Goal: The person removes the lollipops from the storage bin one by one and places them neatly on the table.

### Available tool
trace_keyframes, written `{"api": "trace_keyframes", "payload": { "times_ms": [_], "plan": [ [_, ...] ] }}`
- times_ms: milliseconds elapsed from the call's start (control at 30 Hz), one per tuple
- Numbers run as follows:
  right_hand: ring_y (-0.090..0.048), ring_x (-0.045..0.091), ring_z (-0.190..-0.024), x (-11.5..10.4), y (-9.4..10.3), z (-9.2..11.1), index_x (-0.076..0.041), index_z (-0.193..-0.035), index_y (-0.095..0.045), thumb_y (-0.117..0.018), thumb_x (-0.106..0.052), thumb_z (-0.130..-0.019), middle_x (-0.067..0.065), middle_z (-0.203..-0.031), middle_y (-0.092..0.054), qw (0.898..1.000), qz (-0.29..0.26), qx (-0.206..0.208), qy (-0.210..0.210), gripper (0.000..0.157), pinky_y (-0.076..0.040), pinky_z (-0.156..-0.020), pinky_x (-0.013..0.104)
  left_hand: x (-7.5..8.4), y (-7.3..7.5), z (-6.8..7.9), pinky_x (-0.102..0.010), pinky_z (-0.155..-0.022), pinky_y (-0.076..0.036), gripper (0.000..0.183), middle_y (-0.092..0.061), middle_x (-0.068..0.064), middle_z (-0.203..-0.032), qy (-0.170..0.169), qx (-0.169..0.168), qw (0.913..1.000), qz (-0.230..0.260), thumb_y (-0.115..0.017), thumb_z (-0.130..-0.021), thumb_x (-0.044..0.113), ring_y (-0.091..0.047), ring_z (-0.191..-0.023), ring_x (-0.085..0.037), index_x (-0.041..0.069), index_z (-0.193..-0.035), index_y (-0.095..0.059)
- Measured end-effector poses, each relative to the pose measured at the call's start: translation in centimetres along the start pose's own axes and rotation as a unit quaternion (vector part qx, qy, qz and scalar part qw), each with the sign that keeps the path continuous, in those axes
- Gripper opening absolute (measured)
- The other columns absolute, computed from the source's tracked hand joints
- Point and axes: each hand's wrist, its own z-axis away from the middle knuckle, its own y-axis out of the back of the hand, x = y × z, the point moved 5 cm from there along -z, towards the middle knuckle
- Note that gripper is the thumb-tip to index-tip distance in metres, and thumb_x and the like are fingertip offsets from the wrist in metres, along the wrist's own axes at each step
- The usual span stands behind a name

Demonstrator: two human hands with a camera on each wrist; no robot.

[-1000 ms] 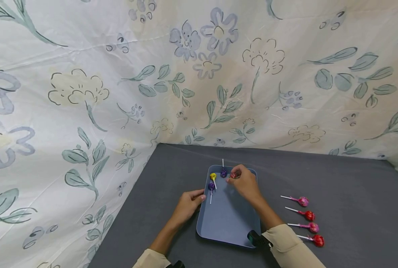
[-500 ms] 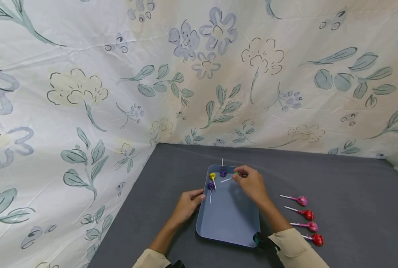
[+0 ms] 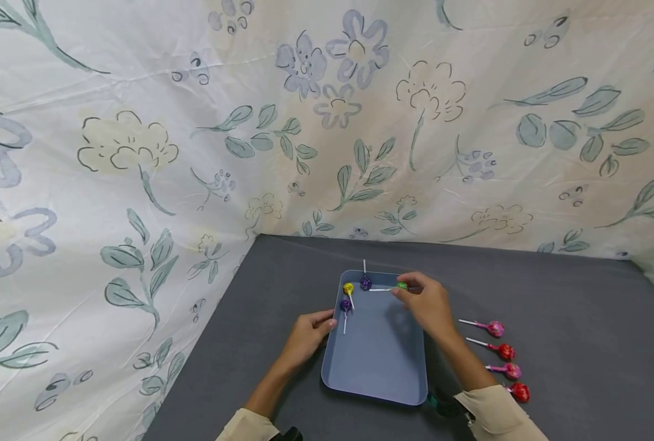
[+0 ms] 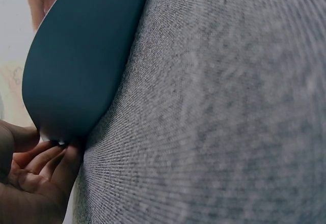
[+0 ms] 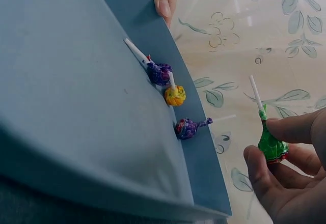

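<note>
A blue-grey tray [image 3: 373, 361] lies on the grey tabletop. My left hand [image 3: 307, 335] grips its left rim; in the left wrist view the fingers [image 4: 46, 165] curl under the tray's edge. Over the far right corner, my right hand [image 3: 427, 304] pinches a green-wrapped lollipop [image 5: 272, 145] by its head between thumb and fingers, its white stick pointing left in the head view. Inside the tray's far left part are a yellow lollipop [image 3: 348, 288] and a purple lollipop [image 3: 346, 304]. Another purple lollipop [image 3: 365, 283] has its stick across the far rim.
Right of the tray, several lollipops lie in a column, among them a pink lollipop [image 3: 495, 329] and a red lollipop [image 3: 506, 351]. My right sleeve partly covers the nearest sticks. Floral fabric [image 3: 415, 153] hangs behind and to the left of the table.
My right hand has moved right along the tray's far end. The lollipop it holds has turned, so its stick now points left and its green side shows. My left hand stays on the rim.
</note>
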Motion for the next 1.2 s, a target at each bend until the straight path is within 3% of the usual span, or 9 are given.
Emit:
{"api": "trace_keyframes", "payload": {
  "times_ms": [200, 400, 700, 1033, 1200],
  "plan": [
    [-0.076, 0.023, -0.092, 0.5, 1.2, 0.6, -0.004, -0.123, -0.074, -0.077, -0.017, -0.099, 0.017, -0.115, -0.075, 1.000, 0.008, -0.004, 0.000, 0.028, -0.060, -0.072, 0.023, -0.2, 0.0, -0.1, -0.044, -0.092, -0.063, 0.037, -0.068, -0.027, -0.135, 0.004, -0.001, 1.0000, 0.002, -0.061, -0.108, 0.009, -0.072, -0.118, -0.036, -0.010, -0.141, -0.062],
    [-0.077, 0.028, -0.095, 1.5, 2.5, 1.1, -0.001, -0.132, -0.071, -0.076, -0.020, -0.101, 0.020, -0.119, -0.074, 1.000, 0.013, -0.009, -0.004, 0.036, -0.064, -0.077, 0.029, -0.2, 0.1, -0.1, -0.044, -0.092, -0.063, 0.038, -0.068, -0.028, -0.135, -0.001, -0.002, 1.0000, 0.006, -0.060, -0.109, 0.010, -0.072, -0.117, -0.037, -0.010, -0.141, -0.062],
    [-0.077, 0.029, -0.095, 2.9, 4.6, 1.8, -0.001, -0.133, -0.072, -0.077, -0.025, -0.101, 0.021, -0.119, -0.076, 0.999, 0.045, -0.002, -0.010, 0.041, -0.058, -0.071, 0.021, -0.5, 0.1, -0.1, -0.043, -0.091, -0.063, 0.038, -0.069, -0.028, -0.134, 0.000, -0.004, 1.0000, 0.003, -0.061, -0.108, 0.010, -0.072, -0.116, -0.036, -0.010, -0.140, -0.062],
    [-0.075, 0.021, -0.096, 4.0, 7.0, 2.7, -0.003, -0.136, -0.070, -0.076, -0.032, -0.100, 0.019, -0.118, -0.077, 0.996, 0.085, 0.011, -0.014, 0.047, -0.056, -0.074, 0.029, -0.7, 0.1, -0.3, -0.044, -0.093, -0.063, 0.037, -0.069, -0.026, -0.136, 0.006, 0.001, 1.0000, -0.004, -0.061, -0.109, 0.012, -0.072, -0.117, -0.034, -0.008, -0.139, -0.064],
    [-0.074, 0.020, -0.092, 4.5, 7.9, 3.3, -0.003, -0.137, -0.070, -0.076, -0.032, -0.101, 0.020, -0.117, -0.077, 0.996, 0.088, 0.015, -0.018, 0.047, -0.056, -0.068, 0.028, -0.8, 0.1, -0.4, -0.043, -0.092, -0.063, 0.037, -0.069, -0.025, -0.136, 0.007, 0.002, 0.9999, -0.009, -0.061, -0.109, 0.013, -0.072, -0.117, -0.034, -0.008, -0.139, -0.064]
  ]
}}
